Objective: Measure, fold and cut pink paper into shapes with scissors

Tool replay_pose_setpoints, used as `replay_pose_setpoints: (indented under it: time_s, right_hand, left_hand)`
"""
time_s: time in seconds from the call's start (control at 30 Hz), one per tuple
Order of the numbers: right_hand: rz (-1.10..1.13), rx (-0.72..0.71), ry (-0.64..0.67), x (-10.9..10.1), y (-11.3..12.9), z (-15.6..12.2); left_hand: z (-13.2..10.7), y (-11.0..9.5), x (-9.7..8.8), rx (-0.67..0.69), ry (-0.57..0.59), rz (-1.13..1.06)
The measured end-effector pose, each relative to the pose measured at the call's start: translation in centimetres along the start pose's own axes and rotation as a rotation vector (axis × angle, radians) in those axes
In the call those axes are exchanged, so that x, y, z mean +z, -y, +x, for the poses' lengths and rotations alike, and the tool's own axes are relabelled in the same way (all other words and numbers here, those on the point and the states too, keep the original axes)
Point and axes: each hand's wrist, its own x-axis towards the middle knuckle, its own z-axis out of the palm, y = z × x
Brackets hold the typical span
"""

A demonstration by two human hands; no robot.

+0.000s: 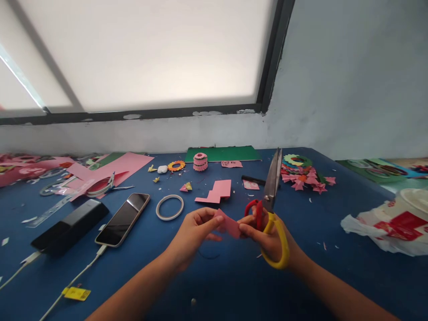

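A small piece of pink paper [228,224] is pinched between my two hands above the blue table. My left hand [197,232] grips its left edge between thumb and fingers. At its right edge, my right hand [267,236] pinches the paper with thumb and finger. Scissors [272,191] with one red and one yellow handle also hang in that right hand, blades pointing up and nearly together. Just beyond the hands lies a larger cut piece of pink paper [219,191]. A roll of white tape [170,207] rests to the left of it.
A phone [123,220] and a black power bank [70,226] with cables lie left. Behind are a pink paper stack [200,162], an orange ring [176,166] and green card [222,154]. Pink paper flowers [306,178] and a bagged cup [397,218] stand right. Pink sheets [117,167] lie back left.
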Motion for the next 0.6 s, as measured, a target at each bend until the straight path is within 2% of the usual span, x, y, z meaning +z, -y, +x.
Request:
replay_pose_setpoints:
  time_s: [0.13, 0.3, 0.6]
  right_hand:
    - [-0.066, -0.013, -0.072, 0.4, -0.2, 0.0]
    - [-0.009, 0.038, -0.076, 0.9, -0.9, 0.1]
    - [0.111, 0.098, -0.095, 0.5, -0.8, 0.6]
  left_hand:
    - [0.2, 0.3, 0.0, -0.009, -0.031, 0.021]
    - [0.5, 0.8, 0.2, -0.074, -0.057, 0.045]
    - [0.1, 0.1, 0.2, -0.034, -0.017, -0.128]
